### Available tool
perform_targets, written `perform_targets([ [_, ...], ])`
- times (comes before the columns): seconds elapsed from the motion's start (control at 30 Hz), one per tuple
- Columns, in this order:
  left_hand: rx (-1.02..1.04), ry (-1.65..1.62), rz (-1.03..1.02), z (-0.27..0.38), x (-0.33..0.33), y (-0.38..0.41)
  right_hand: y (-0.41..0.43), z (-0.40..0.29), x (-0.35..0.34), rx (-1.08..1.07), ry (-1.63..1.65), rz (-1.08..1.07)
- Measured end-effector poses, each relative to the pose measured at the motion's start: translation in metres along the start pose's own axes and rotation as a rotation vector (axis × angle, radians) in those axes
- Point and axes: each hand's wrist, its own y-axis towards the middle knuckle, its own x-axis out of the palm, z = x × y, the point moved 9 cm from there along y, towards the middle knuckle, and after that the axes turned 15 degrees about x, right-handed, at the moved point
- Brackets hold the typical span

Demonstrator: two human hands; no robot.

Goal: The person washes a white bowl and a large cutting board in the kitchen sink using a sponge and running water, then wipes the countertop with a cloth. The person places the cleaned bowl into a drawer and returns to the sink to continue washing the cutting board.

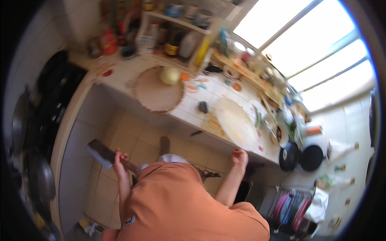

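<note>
My left hand [121, 161] grips a cleaver [102, 153] with a broad blade, held low over the tiled floor, away from the counter. At the counter's front edge, my right hand [240, 156] has its fingers curled at the near end of an oval white cutting board [236, 123]; whether it touches the board or grips it is hard to tell. Left of the board lies a small dark object [203, 107]. Farther left, a round woven tray [158, 93] holds a pale yellow-green round vegetable or fruit [169, 76].
The white tiled counter [193, 116] runs along the wall below a shelf [178, 22] of bottles and jars. A black stove [49, 105] stands at the left. Pans [312, 158] hang at the right above a dish rack [291, 208]. A narrow dark handle [196, 133] juts from the counter edge.
</note>
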Motion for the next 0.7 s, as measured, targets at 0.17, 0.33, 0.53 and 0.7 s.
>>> perform_targets([
  [0.17, 0.006, -0.070, 0.086, 0.003, -0.043, -0.008, -0.066, 0.000, 0.041, -0.177, -0.323, -0.052],
  [0.33, 0.220, -0.114, 0.171, 0.084, -0.093, -0.050, -0.113, 0.046, 0.097, -0.126, -0.475, -0.398],
  [0.53, 0.359, -0.195, 0.375, 0.146, -0.165, -0.099, -0.179, 0.183, 0.206, 0.323, -0.596, -0.888],
  [0.7, 0.493, -0.304, 0.597, 0.176, -0.244, -0.142, -0.272, 0.346, 0.280, 0.592, -0.875, -0.932],
])
